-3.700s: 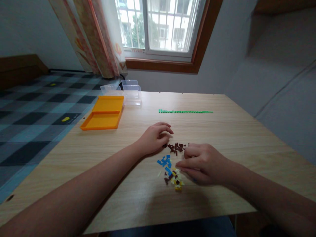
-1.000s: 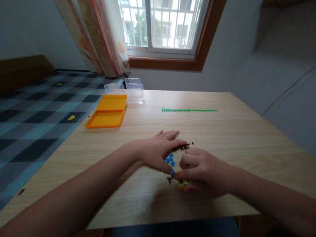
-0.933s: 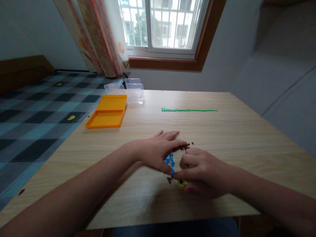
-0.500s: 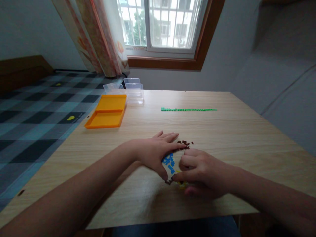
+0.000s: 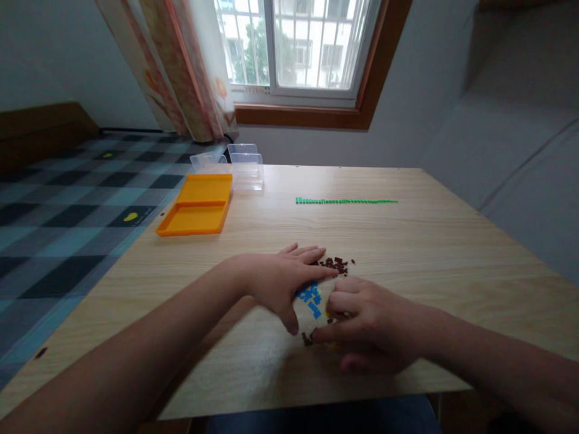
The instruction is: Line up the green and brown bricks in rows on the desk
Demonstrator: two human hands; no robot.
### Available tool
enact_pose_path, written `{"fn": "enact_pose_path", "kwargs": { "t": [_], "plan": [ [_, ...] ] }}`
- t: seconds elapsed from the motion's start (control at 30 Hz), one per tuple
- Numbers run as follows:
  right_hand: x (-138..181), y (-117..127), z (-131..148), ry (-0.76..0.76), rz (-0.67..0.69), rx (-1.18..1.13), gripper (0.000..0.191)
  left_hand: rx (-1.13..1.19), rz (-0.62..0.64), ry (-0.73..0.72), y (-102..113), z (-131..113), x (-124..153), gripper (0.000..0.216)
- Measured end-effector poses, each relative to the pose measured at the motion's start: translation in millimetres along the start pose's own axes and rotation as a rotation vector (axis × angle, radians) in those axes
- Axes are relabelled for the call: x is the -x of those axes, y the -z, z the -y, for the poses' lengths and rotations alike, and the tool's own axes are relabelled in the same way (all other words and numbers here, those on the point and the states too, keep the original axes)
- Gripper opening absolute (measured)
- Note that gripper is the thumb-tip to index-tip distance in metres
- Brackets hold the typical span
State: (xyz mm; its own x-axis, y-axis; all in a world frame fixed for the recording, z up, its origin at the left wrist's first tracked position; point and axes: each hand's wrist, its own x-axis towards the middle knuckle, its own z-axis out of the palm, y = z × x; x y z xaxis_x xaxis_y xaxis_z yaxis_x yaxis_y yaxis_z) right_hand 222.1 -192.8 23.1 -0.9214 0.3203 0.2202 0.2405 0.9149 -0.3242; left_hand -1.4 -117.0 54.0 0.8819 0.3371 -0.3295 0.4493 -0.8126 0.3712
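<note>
My left hand (image 5: pixel 279 282) lies over small pieces on the table, fingers spread and thumb out to the side. Dark brown pieces (image 5: pixel 337 264), like tiny building bricks, are piled at its fingertips. Blue pieces (image 5: pixel 310 295) show in the gap between its thumb and index finger. My right hand (image 5: pixel 367 319) is beside them, index finger stretched out and touching a few more brown pieces (image 5: pixel 307 339); its middle fingers are bent, the thumb apart. I see nothing held in it. Yellow pieces (image 5: pixel 333 346) are partly hidden beneath this hand.
An orange two-part tray (image 5: pixel 192 220) sits at the table's left side, with clear plastic boxes (image 5: pixel 246 175) behind it. Small green pieces (image 5: pixel 346 201) form a long row toward the back. A checked bed (image 5: pixel 67 229) adjoins the table's left edge.
My left thumb has moved left, away from the near brown pieces. My right index finger and those pieces have shifted slightly toward me. More of the far brown pile shows.
</note>
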Motion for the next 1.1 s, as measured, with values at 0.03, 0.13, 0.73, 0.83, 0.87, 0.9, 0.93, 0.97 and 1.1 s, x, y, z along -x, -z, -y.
{"fn": "enact_pose_path", "kwargs": {
  "t": [0.03, 0.13, 0.73, 0.83, 0.87, 0.9, 0.93, 0.97, 1.1],
  "plan": [
    [0, 0, 0, -0.003, 0.004, -0.002, 0.040, 0.000, 0.007, 0.002, 1, 1, 1, 0.120],
    [-1, 0, 0, -0.004, 0.005, -0.005, 0.043, 0.017, 0.012, 0.009, 4, 6, 4, 0.119],
    [1, 6, -1, -0.009, -0.236, 0.054, 0.044, 0.103, -0.410, 0.250, 2, 39, -8, 0.058],
    [2, 5, -1, -0.002, -0.273, 0.079, 0.042, 0.107, -0.427, 0.260, 5, 29, -4, 0.057],
    [4, 5, -1, -0.004, -0.309, 0.093, 0.041, 0.105, -0.397, 0.233, 7, 25, -1, 0.061],
    [5, 7, -2, -0.009, -0.355, 0.107, 0.039, 0.099, -0.356, 0.198, 10, 19, 3, 0.067],
    [7, 8, -3, -0.018, -0.410, 0.122, 0.037, 0.087, -0.321, 0.165, 13, 14, 7, 0.075],
    [9, 10, -3, -0.027, -0.464, 0.134, 0.036, 0.069, -0.281, 0.138, 15, 8, 11, 0.082],
    [16, 19, -8, -0.070, -0.613, 0.145, 0.038, -0.032, -0.211, 0.055, 13, -14, 15, 0.104]
  ]
}}
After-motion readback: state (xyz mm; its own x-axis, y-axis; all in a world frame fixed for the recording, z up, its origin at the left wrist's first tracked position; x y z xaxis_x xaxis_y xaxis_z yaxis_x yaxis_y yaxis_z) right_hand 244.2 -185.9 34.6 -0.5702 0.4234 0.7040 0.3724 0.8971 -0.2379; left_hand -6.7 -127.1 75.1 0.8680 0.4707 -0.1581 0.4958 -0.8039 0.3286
